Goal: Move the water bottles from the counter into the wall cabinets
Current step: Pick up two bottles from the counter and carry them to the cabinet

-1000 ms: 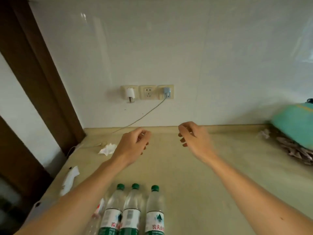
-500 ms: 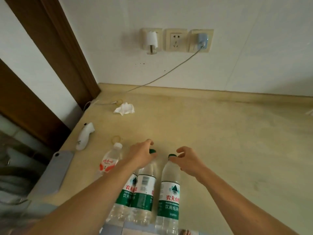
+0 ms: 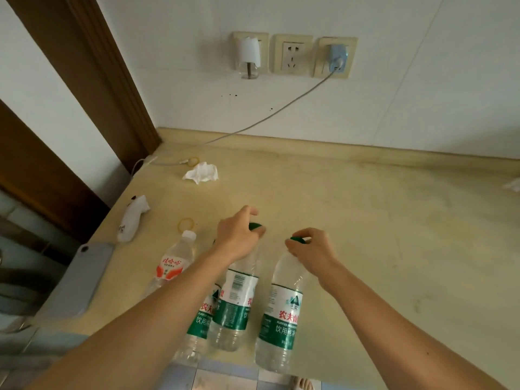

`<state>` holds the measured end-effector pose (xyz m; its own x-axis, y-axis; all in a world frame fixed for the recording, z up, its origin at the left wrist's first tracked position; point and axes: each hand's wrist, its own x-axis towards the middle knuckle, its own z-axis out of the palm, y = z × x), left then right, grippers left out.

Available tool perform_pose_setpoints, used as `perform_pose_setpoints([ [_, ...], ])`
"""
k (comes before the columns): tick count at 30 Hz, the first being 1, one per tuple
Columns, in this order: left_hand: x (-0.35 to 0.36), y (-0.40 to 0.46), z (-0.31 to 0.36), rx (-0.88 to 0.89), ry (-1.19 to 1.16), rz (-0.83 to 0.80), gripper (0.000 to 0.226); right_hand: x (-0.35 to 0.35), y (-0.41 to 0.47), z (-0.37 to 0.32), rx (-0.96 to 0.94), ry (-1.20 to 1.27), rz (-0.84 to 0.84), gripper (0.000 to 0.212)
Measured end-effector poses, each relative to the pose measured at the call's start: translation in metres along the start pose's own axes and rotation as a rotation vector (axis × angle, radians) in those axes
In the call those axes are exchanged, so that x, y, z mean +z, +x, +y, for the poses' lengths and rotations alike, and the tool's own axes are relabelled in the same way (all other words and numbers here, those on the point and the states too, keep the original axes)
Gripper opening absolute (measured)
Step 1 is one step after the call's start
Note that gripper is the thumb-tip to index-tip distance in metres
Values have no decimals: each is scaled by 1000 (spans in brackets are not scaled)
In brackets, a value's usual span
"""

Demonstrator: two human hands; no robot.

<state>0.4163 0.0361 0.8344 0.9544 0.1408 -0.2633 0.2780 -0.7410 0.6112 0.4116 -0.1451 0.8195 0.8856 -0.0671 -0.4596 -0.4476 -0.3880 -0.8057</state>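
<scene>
- Beige stone-like counter (image 3: pixel 365 220), matt and faintly stained, fills the middle of my view; glossy white tiled wall (image 3: pixel 422 94) across the top.
- Clear ribbed plastic, green labels, green caps: three water bottles upright at lower centre, close together near the counter's front edge. Middle bottle (image 3: pixel 236 305), right bottle (image 3: pixel 281 319), left bottle (image 3: pixel 201 322) partly hidden behind my view of the forearm.
- Smaller clear bottle (image 3: pixel 174 266) with red label and white cap stands just left of them.
- Left hand (image 3: pixel 239 237): fingers curled over the middle bottle's cap, closed around it.
- Right hand (image 3: pixel 312 249): fingertips pinched on the right bottle's cap, narrow grip. I cannot tell whether either bottle is lifted.
- Crumpled white tissue (image 3: pixel 201 173) upper centre-left; flat grey phone (image 3: pixel 81 280) at left edge; grey cable (image 3: pixel 267 116) running down from a wall plug (image 3: pixel 336 57).
</scene>
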Motion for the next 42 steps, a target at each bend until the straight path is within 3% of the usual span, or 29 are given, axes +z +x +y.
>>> perform_pose_setpoints([
  [3,-20,-7,22,71,-243,70,40,-30,-11,-23,-102,33,67,20],
  [7,-39,-21,48,210,-355,151,35,-66,-41,-50,-300,-4,184,30],
  [15,-43,-45,67,409,-358,198,41,-76,-83,-62,-548,-313,328,38],
  [23,-27,-49,76,511,-301,145,47,-80,-70,-46,-568,-312,348,39],
  [29,-12,-43,51,417,-335,48,76,-64,-49,6,-388,-40,157,81],
  [32,8,-39,28,299,-367,-56,83,-55,-35,30,-303,5,60,73],
  [36,36,-36,10,168,-446,-114,74,-45,-20,42,-297,23,65,56],
  [42,47,-30,13,146,-528,-74,71,-42,-17,42,-316,114,118,61],
])
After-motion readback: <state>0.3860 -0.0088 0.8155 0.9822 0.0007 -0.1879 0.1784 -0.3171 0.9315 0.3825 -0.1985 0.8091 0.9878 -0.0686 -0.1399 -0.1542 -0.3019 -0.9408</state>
